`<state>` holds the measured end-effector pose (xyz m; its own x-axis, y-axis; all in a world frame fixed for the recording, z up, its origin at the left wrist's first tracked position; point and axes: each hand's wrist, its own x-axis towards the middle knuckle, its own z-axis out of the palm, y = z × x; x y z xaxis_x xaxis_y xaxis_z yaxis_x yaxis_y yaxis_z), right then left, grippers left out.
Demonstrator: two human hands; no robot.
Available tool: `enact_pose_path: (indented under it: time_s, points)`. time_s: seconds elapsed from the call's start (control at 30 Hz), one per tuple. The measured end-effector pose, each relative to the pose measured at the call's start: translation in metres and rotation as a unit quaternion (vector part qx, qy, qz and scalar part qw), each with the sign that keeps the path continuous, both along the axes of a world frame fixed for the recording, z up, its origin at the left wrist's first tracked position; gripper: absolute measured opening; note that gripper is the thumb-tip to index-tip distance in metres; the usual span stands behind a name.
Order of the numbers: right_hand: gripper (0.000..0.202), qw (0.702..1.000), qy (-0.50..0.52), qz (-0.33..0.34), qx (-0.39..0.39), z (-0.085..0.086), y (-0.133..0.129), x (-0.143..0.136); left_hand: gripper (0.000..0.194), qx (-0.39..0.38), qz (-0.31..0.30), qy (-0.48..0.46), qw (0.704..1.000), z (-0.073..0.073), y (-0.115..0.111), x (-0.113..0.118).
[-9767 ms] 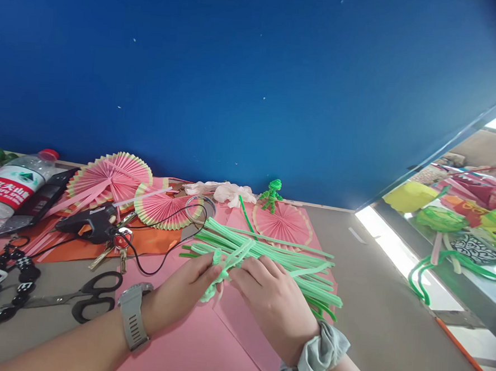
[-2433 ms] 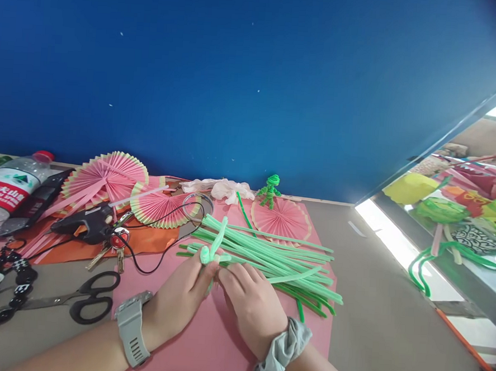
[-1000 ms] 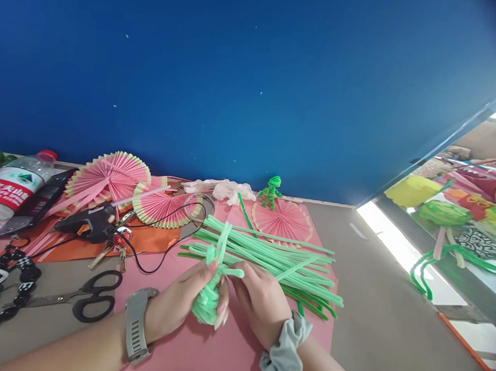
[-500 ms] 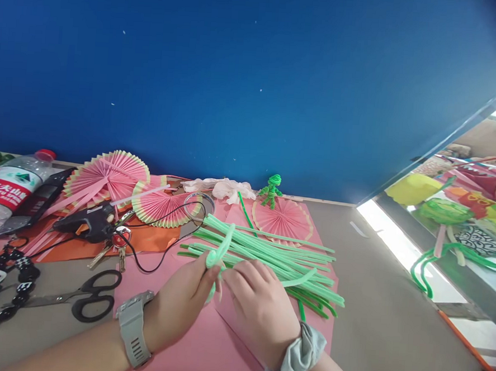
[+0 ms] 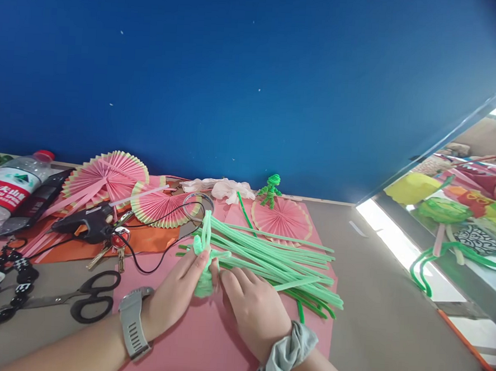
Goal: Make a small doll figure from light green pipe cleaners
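Note:
My left hand (image 5: 178,290) grips a small shape wound from light green pipe cleaners (image 5: 204,285), its thumb pressed on the front. Two straight ends stand up from its top, and a shorter end sticks out to the right. Close against its right side, my right hand (image 5: 254,306) has its fingers curled and pinched on a pipe cleaner, mostly hidden; a loose length (image 5: 297,283) comes out behind the knuckles. Just beyond lies a pile of light and darker green pipe cleaners (image 5: 265,248) on pink paper (image 5: 171,349).
A green pipe-cleaner figure (image 5: 271,191) stands at the back by pink folded paper fans (image 5: 282,220). To the left are scissors (image 5: 92,296), a glue gun (image 5: 88,222), keys (image 5: 120,244), a bead string (image 5: 26,275) and a bottle (image 5: 12,185). A blue panel (image 5: 254,85) rises behind.
My left hand has tilted and moved slightly left, so the wound shape now faces me with its two ends upright. My right hand has shifted a little down and left.

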<state>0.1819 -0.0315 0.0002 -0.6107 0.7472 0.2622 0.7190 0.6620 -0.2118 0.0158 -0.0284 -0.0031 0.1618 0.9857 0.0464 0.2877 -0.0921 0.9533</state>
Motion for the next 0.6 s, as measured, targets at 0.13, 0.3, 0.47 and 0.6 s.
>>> enact_pose_path:
  time_s: [0.13,0.3,0.47,0.6]
  points:
    - [0.015,0.999,0.021,0.027,0.042,0.007,-0.004,-0.002,0.028,0.023,0.023,0.032,0.999,-0.015,-0.003,0.001]
    - [0.013,0.987,0.156,0.039,-0.030,0.016,0.006,0.004,0.029,-0.010,-0.068,0.021,0.997,-0.003,-0.003,0.009]
    - [0.013,0.943,0.279,-0.048,-0.175,0.012,0.016,0.012,0.039,-0.113,-0.174,-0.095,0.974,0.008,-0.008,0.012]
    - [0.014,0.955,0.218,-0.081,-0.184,0.004,0.016,0.011,0.038,-0.116,-0.096,-0.155,0.976,0.011,-0.006,0.010]
